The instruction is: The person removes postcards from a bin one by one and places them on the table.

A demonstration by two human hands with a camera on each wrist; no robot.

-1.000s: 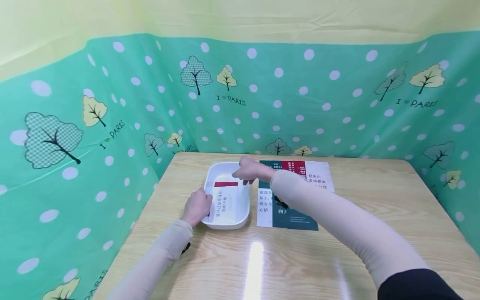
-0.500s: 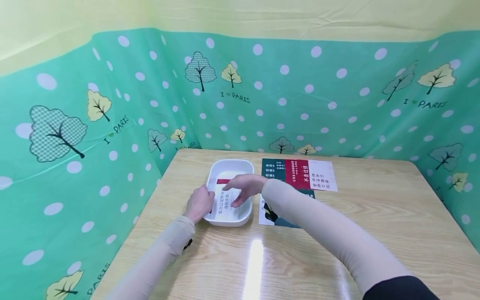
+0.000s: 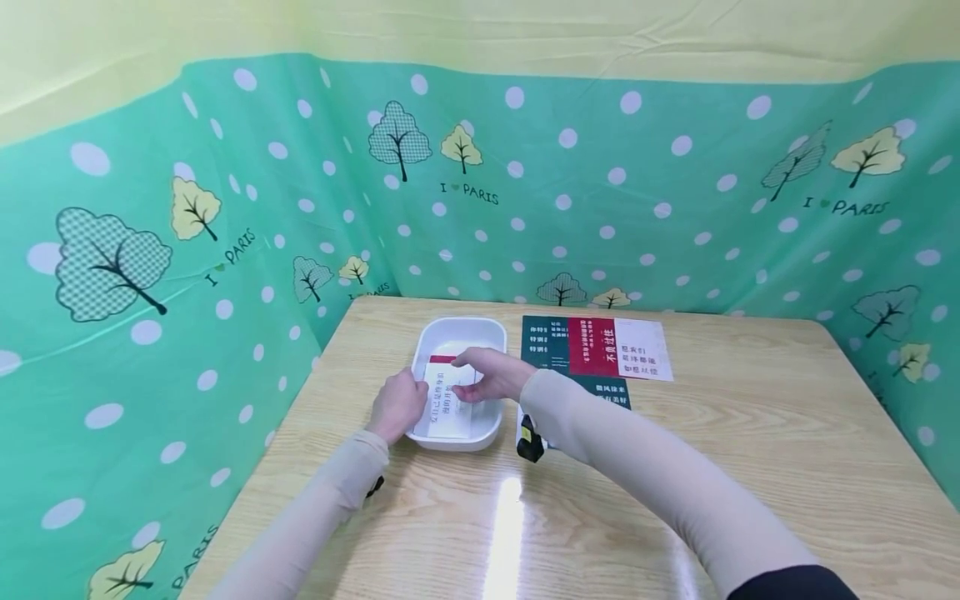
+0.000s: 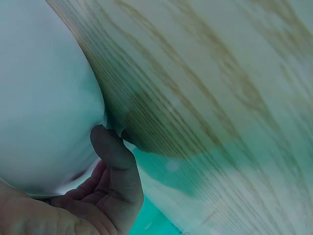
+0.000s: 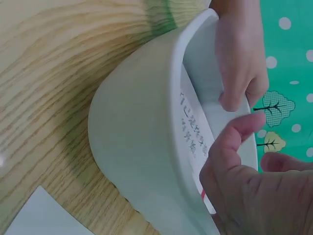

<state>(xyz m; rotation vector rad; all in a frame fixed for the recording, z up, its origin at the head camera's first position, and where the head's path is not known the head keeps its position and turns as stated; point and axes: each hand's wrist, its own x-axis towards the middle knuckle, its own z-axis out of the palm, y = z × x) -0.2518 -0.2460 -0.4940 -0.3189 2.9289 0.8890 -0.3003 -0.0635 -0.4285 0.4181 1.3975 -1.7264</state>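
Note:
A white rectangular plastic tub [image 3: 480, 443] stands at the left of the table. My left hand [image 3: 400, 407] grips its left rim; in the left wrist view the thumb of the left hand [image 4: 115, 171] shows at the tub wall. Inside the tub lies a white printed card [image 3: 442, 412] with a red strip at its far end. My right hand [image 3: 491, 373] reaches in over the right rim, with thumb and forefinger apart and fingertips over the card. In the right wrist view the right hand [image 5: 249, 191] hides part of the card [image 5: 193, 127].
Right of the tub, green, red and white printed sheets [image 3: 592, 346] lie on the wooden table [image 3: 712, 433]; my right forearm covers part of them. A green dotted curtain [image 3: 615, 200] surrounds the table at the back and sides.
My right hand has come from above the tub's far right rim down over the card. The card has shifted slightly left. The left hand keeps its hold on the rim.

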